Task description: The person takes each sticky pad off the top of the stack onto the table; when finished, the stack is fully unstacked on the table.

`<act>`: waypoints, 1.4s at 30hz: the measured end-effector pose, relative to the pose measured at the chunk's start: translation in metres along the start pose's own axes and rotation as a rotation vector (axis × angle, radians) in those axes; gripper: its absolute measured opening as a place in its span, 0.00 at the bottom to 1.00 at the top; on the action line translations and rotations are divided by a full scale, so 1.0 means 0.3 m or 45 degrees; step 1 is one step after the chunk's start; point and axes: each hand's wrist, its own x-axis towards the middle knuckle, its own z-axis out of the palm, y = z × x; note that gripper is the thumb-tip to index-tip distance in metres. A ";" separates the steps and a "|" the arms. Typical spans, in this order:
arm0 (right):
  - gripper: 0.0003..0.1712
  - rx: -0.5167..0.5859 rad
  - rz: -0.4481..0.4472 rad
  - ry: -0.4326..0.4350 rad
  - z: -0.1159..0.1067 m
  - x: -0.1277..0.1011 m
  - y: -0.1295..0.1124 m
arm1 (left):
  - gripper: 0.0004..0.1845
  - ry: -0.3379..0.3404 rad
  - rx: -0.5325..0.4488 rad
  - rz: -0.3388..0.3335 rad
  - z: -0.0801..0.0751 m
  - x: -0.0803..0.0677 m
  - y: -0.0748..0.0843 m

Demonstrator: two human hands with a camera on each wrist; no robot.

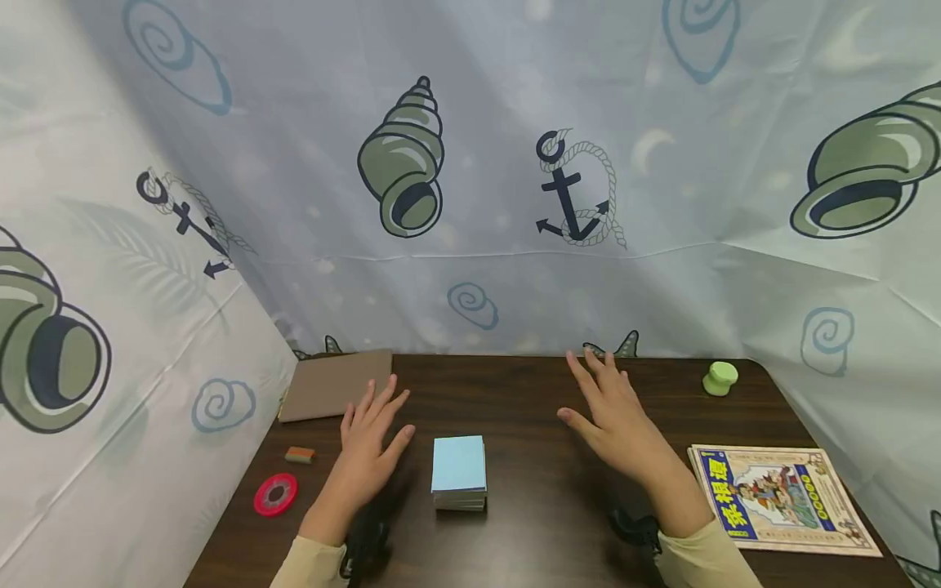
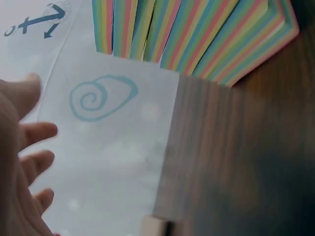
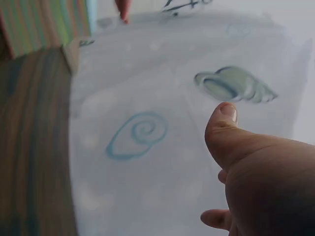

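The paper stack [image 1: 459, 472] lies on the dark table [image 1: 544, 523], near its front middle, light blue sheet on top; its striped multicoloured edges [image 2: 197, 34] show in the left wrist view. The left hand [image 1: 370, 445] hovers just left of the stack, fingers straight and spread, holding nothing. The right hand [image 1: 616, 416] hovers to the stack's right, further apart, also flat and empty. A brown card [image 1: 334, 384], an eraser [image 1: 299, 455] and a red ring [image 1: 275, 494] lie at left. A green knob [image 1: 720, 377] and a comic book [image 1: 779, 498] lie at right.
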 end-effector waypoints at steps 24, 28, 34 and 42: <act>0.19 0.357 -0.157 0.077 0.179 0.043 -0.299 | 0.35 -0.321 -1.385 0.114 0.222 -0.132 -0.063; 0.19 0.314 -0.124 0.023 0.183 0.050 -0.297 | 0.34 -0.400 -1.370 0.062 0.231 -0.095 -0.052; 0.31 0.221 -0.116 -0.142 0.204 0.054 -0.294 | 0.33 -0.403 -1.253 0.043 0.236 -0.070 -0.027; 0.52 0.142 -0.110 -0.365 0.272 0.043 -0.311 | 0.47 -0.413 -1.087 0.023 0.221 -0.103 -0.025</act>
